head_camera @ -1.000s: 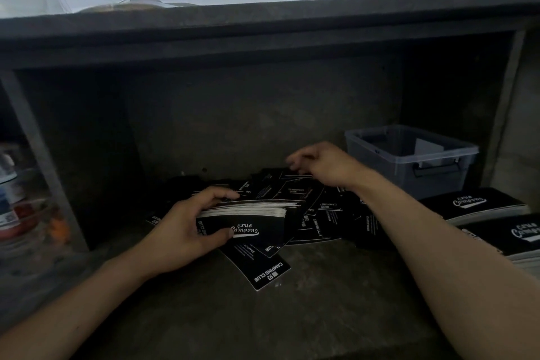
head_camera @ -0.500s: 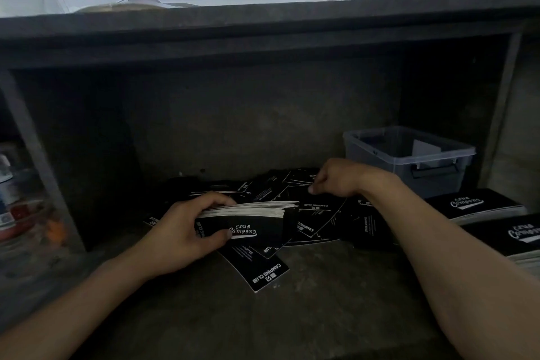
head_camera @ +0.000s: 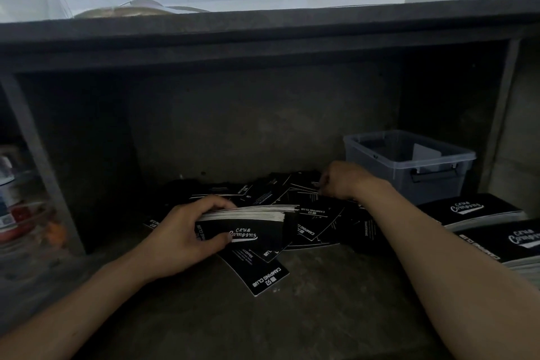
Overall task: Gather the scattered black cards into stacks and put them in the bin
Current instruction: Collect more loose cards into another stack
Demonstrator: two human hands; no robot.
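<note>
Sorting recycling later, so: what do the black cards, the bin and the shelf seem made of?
Black cards: likely card stock, printed matte black; the stack in the left hand shows white edges. Bin: translucent grey plastic; the inside shows through the wall. Shelf: probably concrete or stone, rough, mottled grey, matte.

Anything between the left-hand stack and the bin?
Yes: the right hand and its forearm lie over the loose cards, between the stack in the left hand and the bin. The bin's top is open.
</note>
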